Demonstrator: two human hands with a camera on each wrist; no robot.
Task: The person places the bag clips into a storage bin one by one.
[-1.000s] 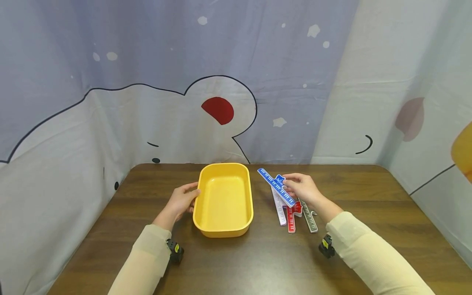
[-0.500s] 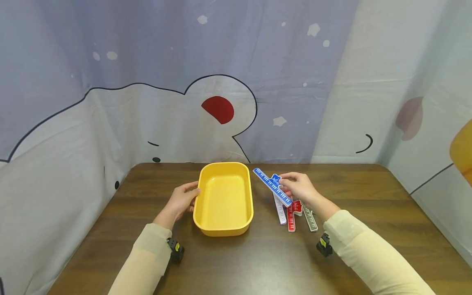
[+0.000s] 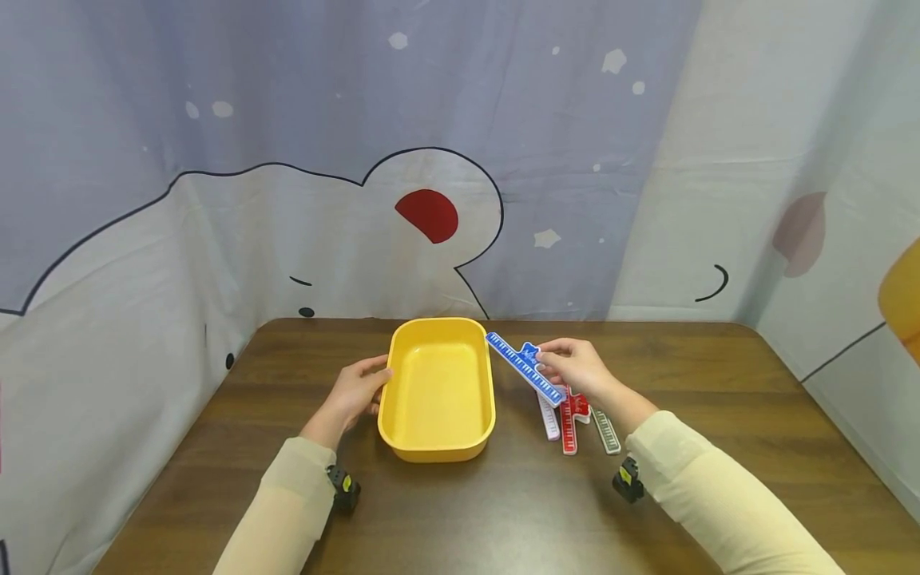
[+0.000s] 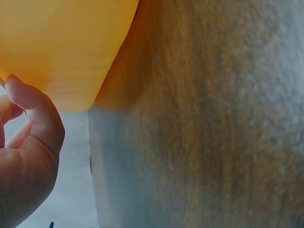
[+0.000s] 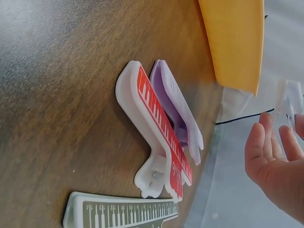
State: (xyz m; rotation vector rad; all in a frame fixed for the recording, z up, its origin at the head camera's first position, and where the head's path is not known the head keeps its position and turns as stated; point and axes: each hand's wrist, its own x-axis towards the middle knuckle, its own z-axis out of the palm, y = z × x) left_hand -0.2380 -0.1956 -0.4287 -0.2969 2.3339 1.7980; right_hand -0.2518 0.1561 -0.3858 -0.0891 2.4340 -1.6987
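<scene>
My left hand (image 3: pixel 352 393) holds the left wall of a yellow plastic basin (image 3: pixel 437 399), fingers at its rim. In the left wrist view the curled fingers (image 4: pixel 35 102) touch the basin's outer side. My right hand (image 3: pixel 578 369) pinches the tab of a blue page clip (image 3: pixel 519 361) printed with piano keys. This clip is raised above the table, its far end close to the basin's right rim. Below it lie a lilac clip (image 3: pixel 549 419), a red clip (image 3: pixel 569 431) and a dark green clip (image 3: pixel 607 433), the lilac one partly hidden in the head view.
The brown wooden table (image 3: pixel 467 527) bears everything. A printed curtain (image 3: pixel 323 224) hangs behind its far edge and along the sides. The basin stands left of the loose clips.
My right hand has carried the blue clip a little left and toward the basin, off the other clips. The left hand and basin have stayed put.
</scene>
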